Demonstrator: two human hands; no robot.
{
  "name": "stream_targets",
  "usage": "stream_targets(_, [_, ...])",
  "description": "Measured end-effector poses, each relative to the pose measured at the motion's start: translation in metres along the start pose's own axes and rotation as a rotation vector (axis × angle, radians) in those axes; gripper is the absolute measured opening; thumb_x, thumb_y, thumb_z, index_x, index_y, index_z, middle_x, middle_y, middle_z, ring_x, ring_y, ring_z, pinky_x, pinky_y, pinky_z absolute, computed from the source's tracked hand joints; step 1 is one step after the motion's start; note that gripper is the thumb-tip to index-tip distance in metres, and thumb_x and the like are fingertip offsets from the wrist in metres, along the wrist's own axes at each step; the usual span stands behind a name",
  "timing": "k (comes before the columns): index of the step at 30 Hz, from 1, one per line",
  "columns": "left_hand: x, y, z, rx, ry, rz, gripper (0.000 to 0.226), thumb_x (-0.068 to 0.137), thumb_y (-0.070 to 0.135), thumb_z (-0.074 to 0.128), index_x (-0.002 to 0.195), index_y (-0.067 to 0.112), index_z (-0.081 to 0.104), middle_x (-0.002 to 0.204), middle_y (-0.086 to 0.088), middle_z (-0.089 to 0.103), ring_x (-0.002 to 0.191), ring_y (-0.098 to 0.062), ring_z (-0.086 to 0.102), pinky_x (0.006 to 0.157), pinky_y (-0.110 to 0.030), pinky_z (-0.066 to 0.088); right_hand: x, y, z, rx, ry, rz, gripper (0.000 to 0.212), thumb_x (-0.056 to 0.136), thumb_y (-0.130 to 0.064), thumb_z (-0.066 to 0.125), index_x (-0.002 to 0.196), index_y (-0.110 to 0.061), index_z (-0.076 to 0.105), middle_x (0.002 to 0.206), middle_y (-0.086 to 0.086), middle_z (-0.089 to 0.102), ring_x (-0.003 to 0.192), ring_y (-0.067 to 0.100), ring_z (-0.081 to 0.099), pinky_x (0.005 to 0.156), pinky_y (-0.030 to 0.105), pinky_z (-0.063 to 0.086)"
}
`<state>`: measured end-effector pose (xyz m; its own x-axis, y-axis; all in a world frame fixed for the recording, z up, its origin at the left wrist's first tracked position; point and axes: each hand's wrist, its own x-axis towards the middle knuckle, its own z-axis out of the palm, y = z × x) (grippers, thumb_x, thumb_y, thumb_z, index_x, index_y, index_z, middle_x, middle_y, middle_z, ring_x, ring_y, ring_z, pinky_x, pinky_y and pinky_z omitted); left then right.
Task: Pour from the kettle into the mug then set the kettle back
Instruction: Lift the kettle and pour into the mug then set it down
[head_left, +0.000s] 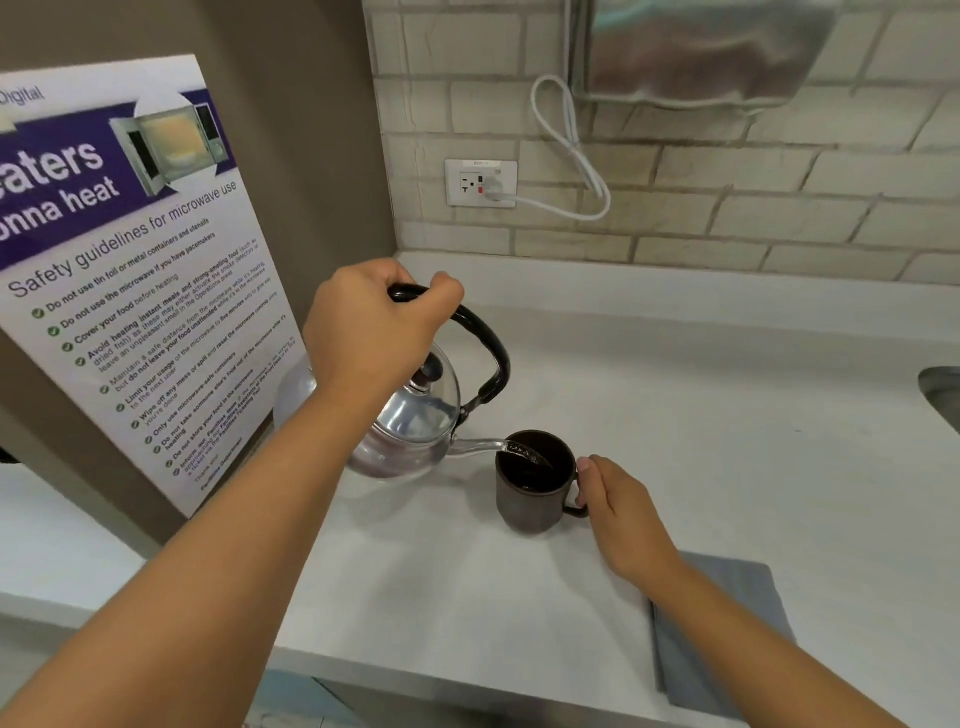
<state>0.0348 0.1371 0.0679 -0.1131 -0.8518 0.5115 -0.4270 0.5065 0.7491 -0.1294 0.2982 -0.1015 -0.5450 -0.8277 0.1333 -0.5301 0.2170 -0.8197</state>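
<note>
Kettle (410, 415) tilted above the desk (727, 415), left hand (374, 322) fingers clamped on its black handle; water is poured into the mug (530, 499). Mug handle gripped by right hand (618, 509) near the front edge.

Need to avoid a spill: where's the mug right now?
In the head view, the mug stands on the counter right of centre, under the kettle spout, the right hand at its handle.

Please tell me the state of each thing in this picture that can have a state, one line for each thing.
kettle: lifted, tilted, lid on, pouring water from spout
mug: upright on counter, receiving water
left hand: closed on kettle handle
right hand: at mug handle, steadying it
grey cloth: folded, flat on counter
white plug: inserted in wall outlet
</note>
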Motion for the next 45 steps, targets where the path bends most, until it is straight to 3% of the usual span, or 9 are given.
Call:
stream_targets(4, [0.005,0.005,-0.002,0.040,-0.007,0.017,0.033,0.063,0.048,0.062,0.049,0.020,0.051,0.035,0.010,0.043,0.037,-0.007,0.040,0.046,-0.021,0.030,-0.001,0.000,0.000,0.003,0.005,-0.003,0.045,0.100,-0.034,0.031,0.073,-0.003,0.050,0.073,0.015,0.057,0.063,0.015,0.047,0.061,0.019,0.037])
stream_targets(14, [0.014,0.014,-0.006,0.103,-0.028,0.109,0.034,0.065,0.050,0.060,0.051,0.020,0.053,0.039,0.008,0.045,0.038,-0.008,0.041,0.045,-0.021,0.029,-0.004,0.000,-0.001,-0.009,0.009,-0.002,0.046,0.100,-0.036,0.030,0.073,-0.004,0.049,0.072,0.014,0.057,0.063,0.015,0.047,0.060,0.020,0.038])
stream_targets(23, [0.017,0.023,-0.009,0.193,-0.023,0.180,0.036,0.067,0.051,0.059,0.055,0.016,0.057,0.041,0.005,0.047,0.039,-0.009,0.042,0.045,-0.021,0.027,-0.003,0.001,-0.002,-0.025,0.007,-0.005,0.048,0.100,-0.036,0.029,0.074,-0.001,0.050,0.076,0.020,0.058,0.068,0.026,0.052,0.061,0.025,0.039])
stream_targets(28, [0.018,0.025,-0.008,0.198,-0.031,0.202,0.035,0.067,0.049,0.059,0.054,0.017,0.056,0.042,0.004,0.048,0.040,-0.011,0.042,0.045,-0.022,0.029,-0.003,0.001,-0.003,-0.022,0.000,0.002,0.048,0.100,-0.035,0.030,0.073,-0.001,0.050,0.076,0.019,0.058,0.066,0.022,0.051,0.060,0.023,0.038])
stream_targets(35, [0.016,0.015,-0.006,0.126,-0.025,0.147,0.035,0.067,0.049,0.061,0.051,0.019,0.052,0.041,0.006,0.047,0.041,-0.010,0.043,0.046,-0.022,0.029,-0.004,-0.001,-0.004,-0.006,-0.001,-0.004,0.045,0.100,-0.032,0.032,0.073,-0.002,0.051,0.074,0.017,0.057,0.061,0.013,0.046,0.061,0.021,0.038])
stream_targets(45, [0.015,-0.021,0.000,-0.081,-0.008,-0.035,0.036,0.064,0.047,0.061,0.046,0.019,0.049,0.037,0.010,0.040,0.042,-0.012,0.036,0.050,-0.026,0.034,-0.004,0.000,-0.007,0.003,-0.017,-0.021,0.047,0.100,-0.034,0.032,0.074,0.001,0.050,0.076,0.022,0.057,0.072,0.030,0.053,0.065,0.029,0.040])
